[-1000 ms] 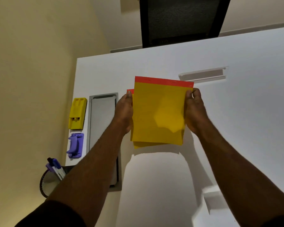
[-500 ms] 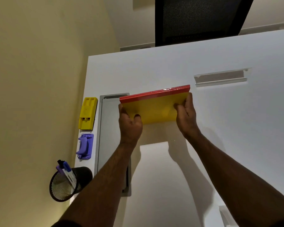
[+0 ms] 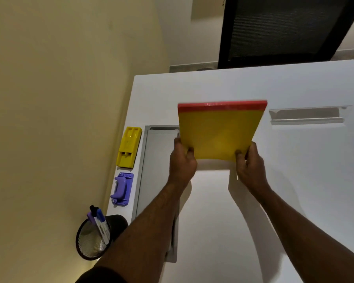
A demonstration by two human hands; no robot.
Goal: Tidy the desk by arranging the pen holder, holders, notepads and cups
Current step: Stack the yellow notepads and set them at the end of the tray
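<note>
A stack of yellow notepads (image 3: pixel 219 131) with a red top binding is held above the white desk (image 3: pixel 294 180), tilted with its red edge away from me. My left hand (image 3: pixel 182 160) grips its near left corner and my right hand (image 3: pixel 249 166) grips its near right corner. A yellow holder (image 3: pixel 129 147) and a purple holder (image 3: pixel 122 188) lie in a line along the desk's left edge. A black mesh pen holder (image 3: pixel 94 237) with markers stands at the near left corner.
A grey cable-tray lid (image 3: pixel 153 170) is set into the desk beside the two holders, partly under my left arm. A clear plastic stand (image 3: pixel 307 115) lies to the right of the notepads. A black chair (image 3: pixel 284 31) stands beyond the far edge. A yellowish wall runs along the left.
The notepads went from upright and facing me to flatter, and both hands slid down to the near corners. The view shifted left, so the desk items appear further right.
</note>
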